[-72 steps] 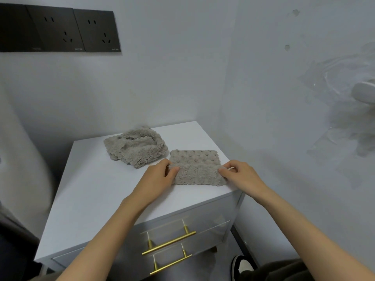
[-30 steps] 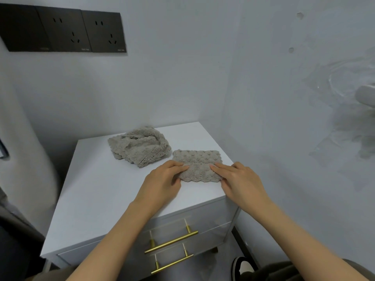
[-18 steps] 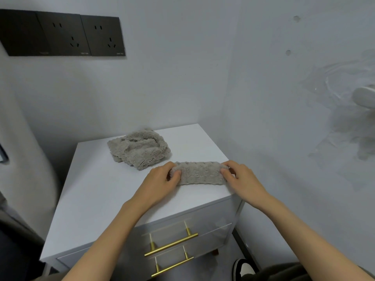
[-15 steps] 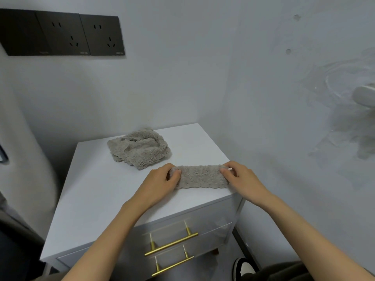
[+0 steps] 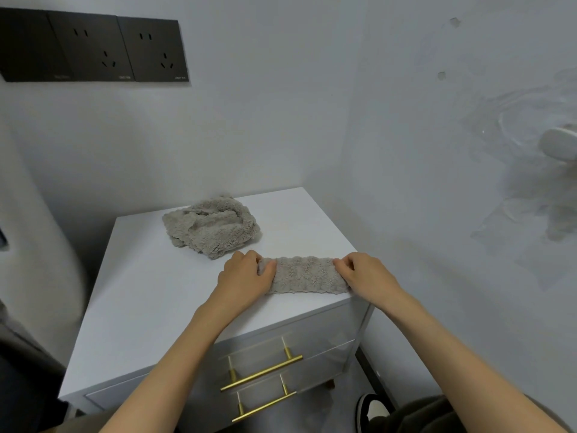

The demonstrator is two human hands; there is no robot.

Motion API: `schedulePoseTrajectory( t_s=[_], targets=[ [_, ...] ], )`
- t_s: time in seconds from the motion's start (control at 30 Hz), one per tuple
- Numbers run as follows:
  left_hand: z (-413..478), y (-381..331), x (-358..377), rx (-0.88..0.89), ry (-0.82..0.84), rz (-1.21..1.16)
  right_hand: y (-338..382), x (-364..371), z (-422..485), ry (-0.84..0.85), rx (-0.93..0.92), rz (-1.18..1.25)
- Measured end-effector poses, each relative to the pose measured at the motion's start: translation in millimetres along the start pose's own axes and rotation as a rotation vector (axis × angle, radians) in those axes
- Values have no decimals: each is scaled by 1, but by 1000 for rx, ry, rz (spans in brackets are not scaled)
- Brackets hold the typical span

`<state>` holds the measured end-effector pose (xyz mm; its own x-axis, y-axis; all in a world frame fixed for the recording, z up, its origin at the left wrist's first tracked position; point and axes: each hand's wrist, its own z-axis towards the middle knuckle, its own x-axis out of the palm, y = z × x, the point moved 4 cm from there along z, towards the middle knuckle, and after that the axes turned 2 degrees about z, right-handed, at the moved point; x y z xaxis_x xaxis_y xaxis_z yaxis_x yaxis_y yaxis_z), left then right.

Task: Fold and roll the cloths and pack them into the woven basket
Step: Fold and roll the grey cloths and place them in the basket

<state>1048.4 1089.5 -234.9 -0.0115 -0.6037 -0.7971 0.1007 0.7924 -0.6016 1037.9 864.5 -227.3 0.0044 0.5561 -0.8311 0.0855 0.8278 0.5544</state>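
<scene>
**A:** What's far left?

**B:** Black sockets (image 5: pixel 93 46), high on the wall. Below them is a white table (image 5: pixel 150 292) with two brass handles (image 5: pixel 261 373) on its drawer fronts.

**A:** And on top?

**B:** A loose cloth (image 5: pixel 212 228), grey and fluffy, lies crumpled toward the back, left of centre. It sits near the left grip, but I cannot tell whether they touch.

**A:** How does that grip stand?

**B:** The left grip (image 5: pixel 246 276), a bare hand, is clamped on the left end of the strip (image 5: pixel 307 275). Its fingers are curled over that end and its thumb lies on the fabric.

**A:** Where is the strip?

**B:** It's a second grey cloth, folded into a narrow band. It lies flat on the table at the front right corner, running left to right between the two hands. Its near edge is close to the table's front edge.

**A:** And the right side?

**B:** The right grip (image 5: pixel 365 275) is closed on the strip's right end with its fingers bent, just at the table's right edge.

**A:** Anything further right?

**B:** A dark shoe (image 5: pixel 373 410) with a white sole, down on the floor beside the table.
</scene>
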Motion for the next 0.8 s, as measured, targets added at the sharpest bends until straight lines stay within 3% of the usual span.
schedulePoseTrajectory(
  t_s=[0.17,0.37,0.8],
  targets=[
    [0,-2,2,0,40,27,10,0,-3,62,-39,-18],
    [-12,-8,-1,24,98,-161,12,-6,-15,40,-35,191],
    [-47,-36,-15,-19,130,-790,24,-46,-51,-242,-33,562]
  ],
)
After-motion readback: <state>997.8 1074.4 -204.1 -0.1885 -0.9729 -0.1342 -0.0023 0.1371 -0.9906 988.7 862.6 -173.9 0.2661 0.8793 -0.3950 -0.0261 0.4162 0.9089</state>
